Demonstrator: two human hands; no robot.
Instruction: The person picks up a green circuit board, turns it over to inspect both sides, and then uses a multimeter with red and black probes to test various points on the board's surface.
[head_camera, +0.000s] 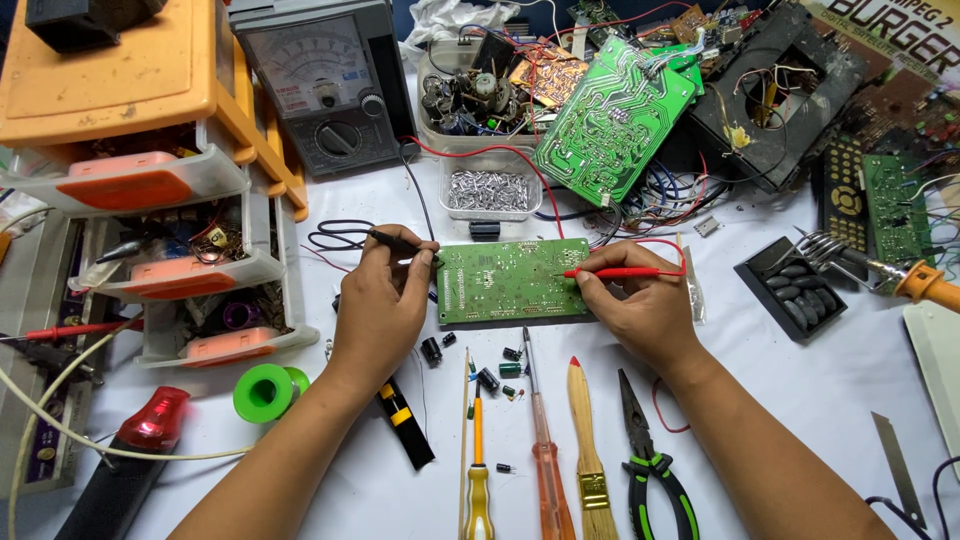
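While the green circuit board (512, 281) is lying flat on the tabletop (800, 380), the left hand (380, 305) is pinching a black probe (398, 243) at its left edge and the right hand (640, 305) is pressing a red probe (612, 272) onto it, so both tips reach the solder side.

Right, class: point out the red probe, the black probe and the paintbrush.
red probe (612, 272), head view, middle of its shaft.
black probe (392, 241), head view, its handle above the left hand.
paintbrush (585, 425), head view, wooden handle.

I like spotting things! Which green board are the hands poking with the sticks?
The flat green board lying between both hands, touched by the red probe. The bigger green board behind leans tilted, untouched.
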